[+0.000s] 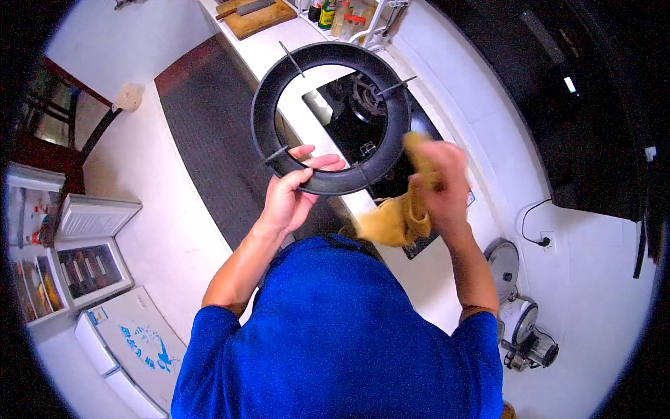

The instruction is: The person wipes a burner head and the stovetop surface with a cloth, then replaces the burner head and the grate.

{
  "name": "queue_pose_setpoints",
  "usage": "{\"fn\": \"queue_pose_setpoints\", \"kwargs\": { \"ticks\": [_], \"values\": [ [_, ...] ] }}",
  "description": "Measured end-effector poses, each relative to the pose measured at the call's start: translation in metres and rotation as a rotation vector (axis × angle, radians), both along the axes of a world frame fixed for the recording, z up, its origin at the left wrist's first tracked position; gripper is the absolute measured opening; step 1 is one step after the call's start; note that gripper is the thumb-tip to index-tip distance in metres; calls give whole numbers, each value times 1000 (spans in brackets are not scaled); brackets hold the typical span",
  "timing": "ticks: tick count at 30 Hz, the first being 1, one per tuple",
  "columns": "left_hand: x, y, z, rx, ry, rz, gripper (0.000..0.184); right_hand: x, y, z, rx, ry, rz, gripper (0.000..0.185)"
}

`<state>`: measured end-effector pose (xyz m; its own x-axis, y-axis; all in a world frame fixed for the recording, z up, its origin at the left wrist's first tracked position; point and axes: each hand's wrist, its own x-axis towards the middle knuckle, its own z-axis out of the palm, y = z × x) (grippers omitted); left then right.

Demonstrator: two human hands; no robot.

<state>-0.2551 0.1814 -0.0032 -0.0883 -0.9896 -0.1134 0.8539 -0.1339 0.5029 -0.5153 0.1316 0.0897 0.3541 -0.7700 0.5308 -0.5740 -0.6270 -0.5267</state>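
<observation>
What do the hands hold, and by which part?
The left hand holds the black ring by its near-left edge; the right hand grips the yellowish cloth by a bunched part.

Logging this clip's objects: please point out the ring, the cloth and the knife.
Ring [263, 115]: head view, left side of its band.
Cloth [392, 222]: head view, its lower folds.
Knife [257, 6]: head view, middle of its blade.

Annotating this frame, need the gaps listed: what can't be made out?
All in head view:
- Right hand: motion blur hides finger placement.
- Yellow cloth: blurred, partly covered by the right hand.
- Left hand: fingers partly behind the black ring.
- Cooktop: partly covered by ring and cloth.
- Jars: labels too small to read.
</observation>
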Motion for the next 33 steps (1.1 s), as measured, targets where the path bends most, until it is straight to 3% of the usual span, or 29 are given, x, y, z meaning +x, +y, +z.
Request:
{"fn": "queue_pose_setpoints", "kwargs": {
  "ticks": [1, 3, 6, 8, 12, 14, 16, 20, 22, 33],
  "values": [
    [0, -2, 1, -4, 3, -6, 48, 2, -4, 1, -211, 351, 152, 42],
    [4, -6, 3, 74, -23, 37, 46, 13, 3, -14, -361, 474, 277, 32],
    [-7, -7, 1, 159, -3, 58, 40, 20, 1, -21, -320, 473, 442, 22],
    [-13, -6, 3, 226, 15, 63, 30, 22, -4, -32, -188, 286, 566, 17],
    [-13, -3, -18, 69, 143, 6, 17, 13, -6, -32, -181, 378, 511, 17],
    [-5, -2, -8, 143, 130, -31, 16, 2, -17, -20, -250, 393, 635, 19],
    [8, -6, 10, 258, 56, -74, 12, -15, -39, -11, -321, 465, 585, 19],
    [12, -2, 16, 212, -35, -80, 12, -16, -40, -8, -391, 451, 600, 20],
    [4, -5, 9, 248, 153, 15, 10, -5, -26, -8, -362, 354, 700, 20],
    [-23, -3, 16, 270, 288, 89, 7, 23, 16, -11, -474, 344, 741, 17]
  ]
}}
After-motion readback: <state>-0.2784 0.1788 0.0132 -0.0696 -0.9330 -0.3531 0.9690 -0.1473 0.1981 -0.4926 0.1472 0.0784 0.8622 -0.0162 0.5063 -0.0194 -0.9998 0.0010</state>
